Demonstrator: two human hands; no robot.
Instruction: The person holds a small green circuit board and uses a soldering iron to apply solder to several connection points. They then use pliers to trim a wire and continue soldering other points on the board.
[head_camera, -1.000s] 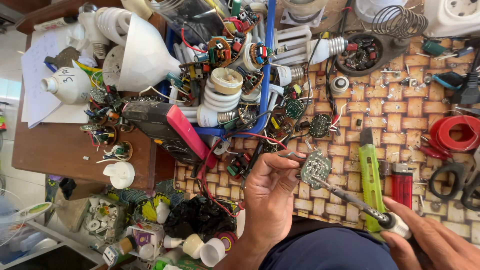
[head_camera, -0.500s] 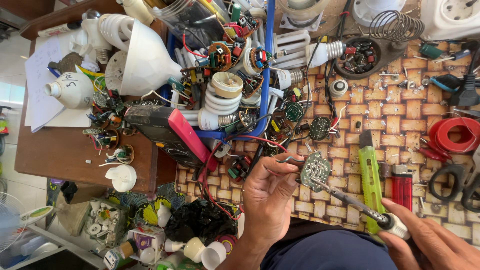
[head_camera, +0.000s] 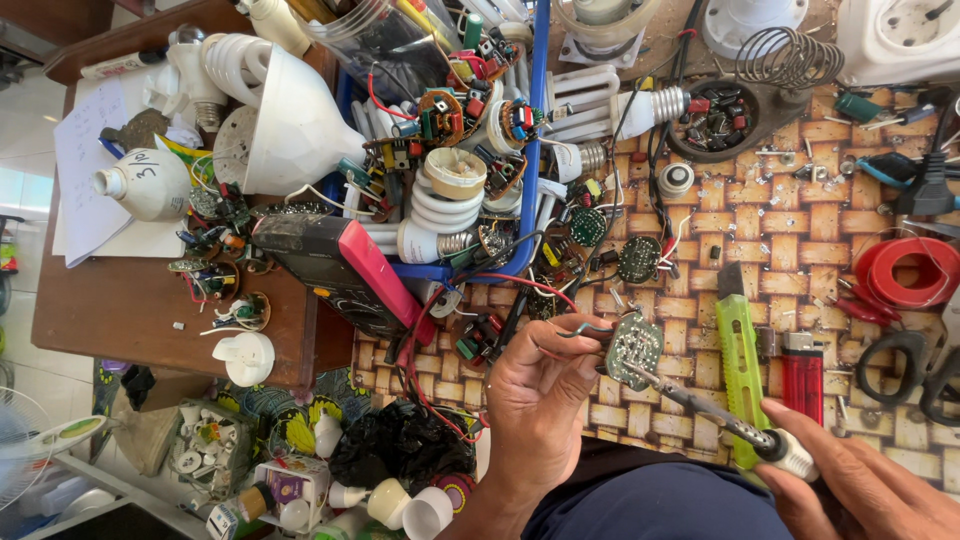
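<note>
The left hand (head_camera: 535, 400) pinches a small round circuit board (head_camera: 634, 345) above the woven mat (head_camera: 800, 250) while the right hand (head_camera: 860, 490) grips a soldering iron (head_camera: 700, 405), its tip on the board, so soldering looks midway, not finished

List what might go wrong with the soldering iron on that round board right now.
1. The left hand pinches the round circuit board right beside the soldering iron tip; a slip could burn the fingers.
2. The red lighter lies close under the iron held by the right hand; heat near it seems risky.
3. Loose red wires lie nearby and might scorch.
</note>
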